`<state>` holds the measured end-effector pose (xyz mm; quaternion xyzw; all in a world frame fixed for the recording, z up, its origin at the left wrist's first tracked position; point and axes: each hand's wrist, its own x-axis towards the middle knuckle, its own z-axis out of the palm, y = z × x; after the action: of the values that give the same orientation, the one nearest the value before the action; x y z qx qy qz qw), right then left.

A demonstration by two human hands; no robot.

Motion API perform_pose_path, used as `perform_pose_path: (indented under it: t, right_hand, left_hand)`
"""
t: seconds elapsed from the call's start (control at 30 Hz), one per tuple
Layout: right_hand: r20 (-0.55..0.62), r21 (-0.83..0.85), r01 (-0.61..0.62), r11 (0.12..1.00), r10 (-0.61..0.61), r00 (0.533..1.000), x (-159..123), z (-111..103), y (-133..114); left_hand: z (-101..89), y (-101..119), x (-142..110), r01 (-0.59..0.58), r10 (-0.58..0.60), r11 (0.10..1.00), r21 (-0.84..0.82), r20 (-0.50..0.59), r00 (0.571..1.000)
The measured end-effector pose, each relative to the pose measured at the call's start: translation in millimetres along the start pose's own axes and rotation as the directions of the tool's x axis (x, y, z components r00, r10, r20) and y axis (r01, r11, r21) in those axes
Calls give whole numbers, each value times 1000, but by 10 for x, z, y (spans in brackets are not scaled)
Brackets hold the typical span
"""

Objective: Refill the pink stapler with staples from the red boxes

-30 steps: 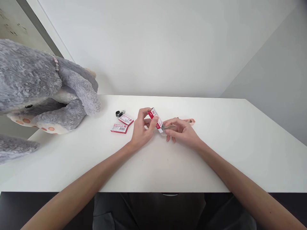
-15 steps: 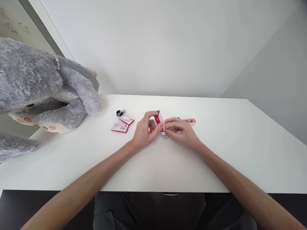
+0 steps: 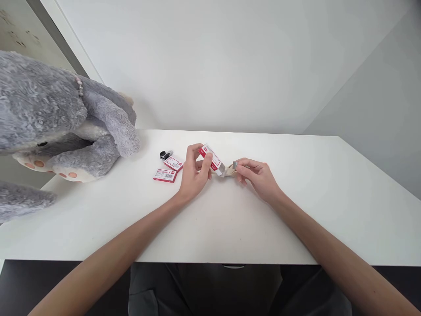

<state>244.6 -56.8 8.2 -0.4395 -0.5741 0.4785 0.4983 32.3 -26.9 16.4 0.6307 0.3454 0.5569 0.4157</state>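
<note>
Holding the red-and-white box [image 3: 212,159] slanted over the tabletop [image 3: 210,219], the left hand [image 3: 192,175] probably points its flap end toward the right hand [image 3: 260,175] for easy reach; that one pinches a small gray bit [image 3: 235,165].

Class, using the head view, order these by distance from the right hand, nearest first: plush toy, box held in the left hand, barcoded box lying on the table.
1. Held box: left of the right hand, in the left hand.
2. Barcoded box: farther left, flat on the table.
3. Plush toy: at the far left.
</note>
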Motion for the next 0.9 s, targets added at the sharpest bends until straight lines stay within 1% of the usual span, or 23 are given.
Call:
perform_pose_path:
  t: [0.07,0.17,0.3,0.4,0.53,0.67,0.9]
  right_hand:
    - [52,75,-34,997,30,998,8,-19,22]
    - [113,150,-64,987,47,992,7,-19,25]
    - [190,197,-73,978,35,981,4,-20,21]
    - [235,190,-91,978,45,971,7,-31,22]
    - [243,168,-114,979,71,968,5,-36,7]
    - [250,174,-130,976,84,965,-2,-29,-14]
    - [267,186,-95,978,43,963,1,-16,-13]
  left_hand:
    - [-5,21,17,33,-32,998,-51,15,999]
    - [-10,59,24,57,-54,995,-84,44,998]
    - [-9,69,15,49,-43,995,-82,75,996]
    - [-3,52,10,25,-18,997,-68,97,995]
    - [1,52,7,-19,23,999,-44,102,995]
    - [-5,43,-5,-28,33,999,-42,128,991]
    - [-27,-43,-40,-63,61,998,3,194,979]
